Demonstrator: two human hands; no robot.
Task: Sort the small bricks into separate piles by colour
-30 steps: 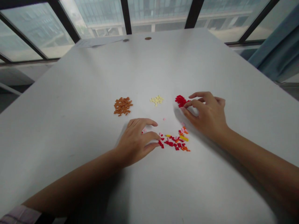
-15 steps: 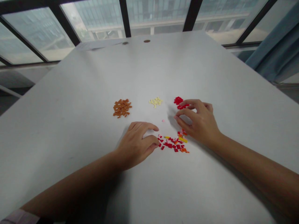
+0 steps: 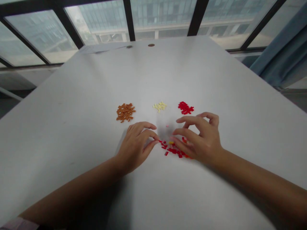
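Two bare hands work over a smooth, pale grey bench (image 3: 153, 73), near a loose scatter of tiny glossy plastic bricks (image 3: 174, 150). The bricks are small rectangular pieces, far too many to count exactly: mostly red, with a yellow one showing and a few orange ones at the edge, and the right hand hides part of the spread. A single pink piece (image 3: 167, 126) lies apart, just above the scatter. Farther along the bench sit three compact heaps of similar bricks, side by side and well apart: a matte-looking orange-brown heap (image 3: 125, 112), a smaller cream heap (image 3: 159, 106) and a bright red heap (image 3: 185, 107). The left hand (image 3: 135, 147) lies palm-down and curved to the left of the scatter, its fingers bent inward and its fingertips (image 3: 155, 141) almost at the nearest red bricks. The right hand (image 3: 200, 137) arches over the scatter's right side, with its fingers spread like a loose claw and its lower fingertips (image 3: 174, 142) down among the pieces. Both hands are partly open, but whether either pinches a brick cannot be told from this view. Both forearms reach in from the bottom corners, angled toward each other, and a pale sleeve cuff (image 3: 19, 224) shows at the lower left. Beyond the bench stand dark-framed windows (image 3: 129, 19), with a blue-grey curtain (image 3: 275, 48) at the right.
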